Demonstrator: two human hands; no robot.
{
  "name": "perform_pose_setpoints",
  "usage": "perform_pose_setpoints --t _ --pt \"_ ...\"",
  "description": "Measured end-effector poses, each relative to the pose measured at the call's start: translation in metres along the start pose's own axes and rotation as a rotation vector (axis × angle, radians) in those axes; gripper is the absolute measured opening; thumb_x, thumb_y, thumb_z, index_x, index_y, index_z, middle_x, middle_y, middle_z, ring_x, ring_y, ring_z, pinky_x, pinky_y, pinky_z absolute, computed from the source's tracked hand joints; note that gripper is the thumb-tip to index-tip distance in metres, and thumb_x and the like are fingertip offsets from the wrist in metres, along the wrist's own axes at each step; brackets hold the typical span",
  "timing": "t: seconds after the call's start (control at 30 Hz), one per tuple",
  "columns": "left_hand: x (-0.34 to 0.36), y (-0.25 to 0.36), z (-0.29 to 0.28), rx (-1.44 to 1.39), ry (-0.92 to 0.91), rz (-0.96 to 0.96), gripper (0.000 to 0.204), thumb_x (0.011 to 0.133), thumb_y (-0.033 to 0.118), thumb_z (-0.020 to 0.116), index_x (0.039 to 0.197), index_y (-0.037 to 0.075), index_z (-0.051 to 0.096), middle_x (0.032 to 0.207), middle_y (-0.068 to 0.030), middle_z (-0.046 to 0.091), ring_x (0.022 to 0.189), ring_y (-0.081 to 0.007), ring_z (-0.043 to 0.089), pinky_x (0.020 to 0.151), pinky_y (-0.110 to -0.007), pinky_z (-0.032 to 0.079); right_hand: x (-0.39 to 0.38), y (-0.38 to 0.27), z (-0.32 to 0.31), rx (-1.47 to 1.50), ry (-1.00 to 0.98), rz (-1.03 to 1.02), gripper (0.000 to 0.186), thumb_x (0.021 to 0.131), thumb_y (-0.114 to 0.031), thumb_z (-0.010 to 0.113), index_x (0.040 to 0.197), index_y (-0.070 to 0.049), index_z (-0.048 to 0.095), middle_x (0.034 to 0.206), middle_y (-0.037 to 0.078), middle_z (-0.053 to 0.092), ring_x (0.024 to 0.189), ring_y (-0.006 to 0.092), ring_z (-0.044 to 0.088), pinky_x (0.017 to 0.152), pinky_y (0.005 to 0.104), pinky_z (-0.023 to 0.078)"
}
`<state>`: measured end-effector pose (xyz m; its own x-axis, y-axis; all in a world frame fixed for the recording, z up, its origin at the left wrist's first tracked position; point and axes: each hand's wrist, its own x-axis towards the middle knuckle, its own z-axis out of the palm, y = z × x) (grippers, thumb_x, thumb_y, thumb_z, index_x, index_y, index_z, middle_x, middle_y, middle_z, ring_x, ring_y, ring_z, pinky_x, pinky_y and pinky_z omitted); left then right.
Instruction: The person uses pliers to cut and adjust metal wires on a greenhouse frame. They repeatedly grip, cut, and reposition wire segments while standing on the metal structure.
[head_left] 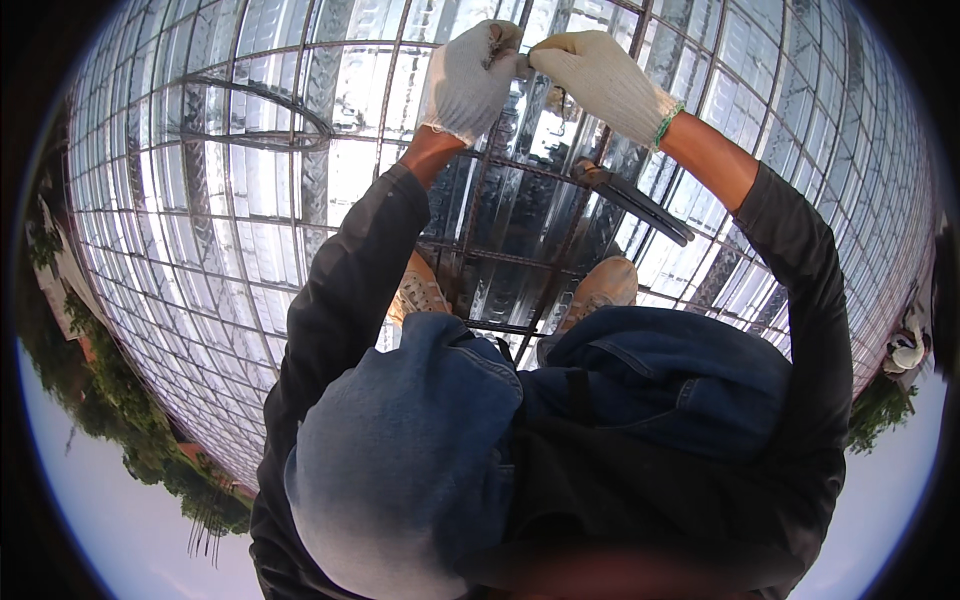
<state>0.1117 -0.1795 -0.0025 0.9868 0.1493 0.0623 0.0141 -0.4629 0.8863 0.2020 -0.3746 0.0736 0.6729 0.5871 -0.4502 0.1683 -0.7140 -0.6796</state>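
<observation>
Knit cotton gloves (470, 80), rusty ribbed rebar (300, 190), glossy corrugated metal decking (240, 260), matt denim jeans (400, 450).

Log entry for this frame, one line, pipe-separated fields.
left hand: gloved, fingers pinched at a rebar crossing | right hand: gloved, meets left there | rebar grid over corrugated metal decking | dark tool lying on grid

An outdoor construction site: a rebar grid (250, 150) of tied steel bars lies over shiny corrugated metal decking (180, 260), with trees (120, 400) and open sky (130, 540) beyond the deck's edge.
</observation>
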Motion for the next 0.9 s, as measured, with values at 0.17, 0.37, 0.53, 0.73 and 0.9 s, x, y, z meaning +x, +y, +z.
perform_pose_setpoints --t 0.17,0.37,0.53,0.73,0.9 --pt "-0.021 0.01 0.023 -0.561 0.266 -0.245 0.042 0.096 0.012 0.086 0.134 0.0 0.073 0.118 -0.0136 0.084 0.11 -0.0209 0.082 0.096 -0.035 0.067 -0.014 0.009 0.012 0.181 0.086 0.009 0.054 0.108 -0.038 0.058 0.137 0.002 0.079 0.09 0.009 0.076 0.079 0.0109 0.066 0.071 0.0333 0.059" --pt "-0.029 0.012 0.024 -0.524 0.254 -0.214 0.038 0.097 0.011 0.085 0.131 0.0 0.072 0.112 -0.0109 0.084 0.105 -0.0176 0.08 0.096 -0.033 0.065 -0.019 0.006 0.017 0.264 0.087 0.006 0.052 0.11 -0.038 0.06 0.137 0.003 0.079 0.093 0.009 0.077 0.08 0.0124 0.067 0.072 0.0334 0.058" --pt "-0.013 0.002 0.027 -0.495 0.235 -0.186 0.029 0.099 0.008 0.081 0.124 -0.003 0.072 0.112 -0.0112 0.08 0.098 -0.0143 0.075 0.085 -0.029 0.061 -0.016 0.01 0.005 0.295 0.096 -0.006 0.05 0.111 -0.037 0.063 0.136 0.003 0.079 0.092 0.009 0.076 0.078 0.012 0.067 0.07 0.0328 0.056" --pt "-0.02 -0.003 0.02 -0.668 0.385 -0.376 0.039 0.096 0.002 0.08 0.133 -0.003 0.067 0.114 -0.0115 0.079 0.099 -0.017 0.075 0.086 -0.03 0.062 -0.019 -0.005 -0.013 0.492 -0.014 0.178 0.044 0.112 -0.036 0.066 0.131 0.002 0.078 0.092 0.001 0.066 0.077 0.0092 0.059 0.067 0.0319 0.049" --pt "-0.026 0.013 0.021 -1.0 0.4 -0.39 0.049 0.091 -0.001 0.084 0.134 -0.001 0.06 0.118 -0.0161 0.078 0.1 -0.0198 0.076 0.091 -0.034 0.064 -0.01 0.008 -0.01 0.437 0.031 0.169 0.044 0.116 -0.034 0.064 0.142 -0.001 0.077 0.077 -0.01 0.051 0.067 0.0031 0.038 0.057 0.0247 0.031"
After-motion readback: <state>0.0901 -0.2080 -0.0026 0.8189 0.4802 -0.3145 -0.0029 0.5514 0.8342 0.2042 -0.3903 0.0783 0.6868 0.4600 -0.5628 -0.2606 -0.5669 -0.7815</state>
